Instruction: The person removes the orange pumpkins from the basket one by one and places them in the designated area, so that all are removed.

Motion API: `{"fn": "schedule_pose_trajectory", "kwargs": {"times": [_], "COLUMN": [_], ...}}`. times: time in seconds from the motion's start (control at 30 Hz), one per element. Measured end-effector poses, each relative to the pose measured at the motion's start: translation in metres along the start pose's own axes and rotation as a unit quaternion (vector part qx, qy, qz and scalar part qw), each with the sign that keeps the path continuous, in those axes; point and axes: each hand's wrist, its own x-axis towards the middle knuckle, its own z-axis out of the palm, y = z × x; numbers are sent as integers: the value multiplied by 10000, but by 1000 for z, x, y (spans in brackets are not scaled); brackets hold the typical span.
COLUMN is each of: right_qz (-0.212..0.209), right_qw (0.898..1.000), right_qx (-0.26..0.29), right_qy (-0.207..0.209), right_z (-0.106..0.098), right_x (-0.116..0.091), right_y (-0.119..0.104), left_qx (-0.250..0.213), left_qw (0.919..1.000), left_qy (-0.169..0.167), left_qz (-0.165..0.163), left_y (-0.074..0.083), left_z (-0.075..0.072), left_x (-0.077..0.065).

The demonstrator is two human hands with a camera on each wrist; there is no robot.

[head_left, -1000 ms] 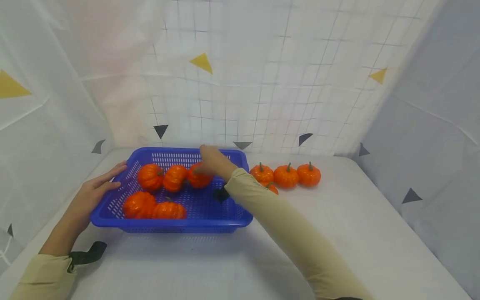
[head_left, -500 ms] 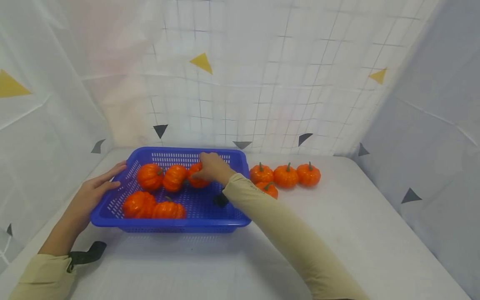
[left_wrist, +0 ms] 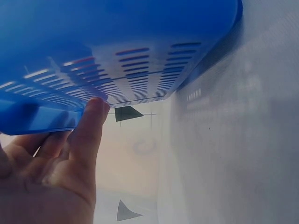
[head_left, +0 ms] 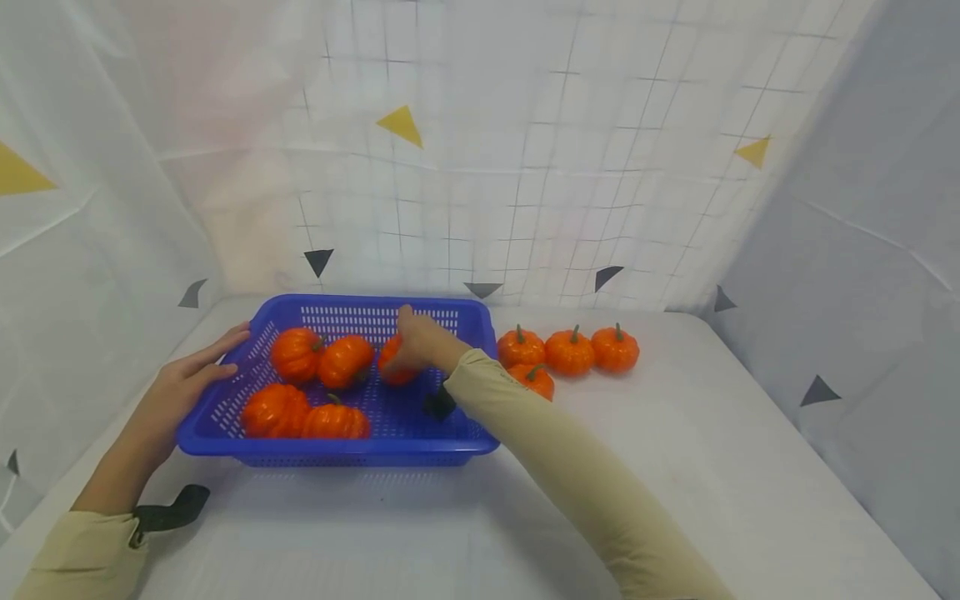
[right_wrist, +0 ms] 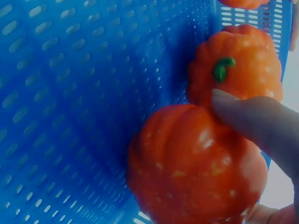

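Right hand (head_left: 429, 340): thumb and fingers curled round orange pumpkin (right_wrist: 198, 168), spread to its width, inside blue basket (head_left: 337, 447). Left hand (head_left: 176, 396): fingers mostly straight, thumb apart, touching basket's left side. Left of held pumpkin, two back pumpkins (head_left: 346, 362); two front pumpkins (head_left: 275, 411) near front wall. Four outer pumpkins (head_left: 570, 353) on white table (head_left: 712, 483), just beyond right side.

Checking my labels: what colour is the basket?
The basket is blue, clearest in the head view.
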Motion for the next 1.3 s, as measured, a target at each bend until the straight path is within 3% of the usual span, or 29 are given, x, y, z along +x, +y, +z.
{"fn": "schedule_pose_trajectory", "kwargs": {"times": [0.43, 1.3], "right_qz": [16, -198], "right_qw": [9981, 9983], "right_qx": [-557, 536], "right_qy": [-268, -121], "right_z": [2, -11], "right_x": [3, -13], "right_y": [5, 4], "left_qx": [-33, -43], "left_qw": [10000, 10000], "left_qy": [-32, -24], "left_qz": [-16, -37], "left_y": [-3, -2], "left_z": [-1, -1], "left_x": [1, 0]}}
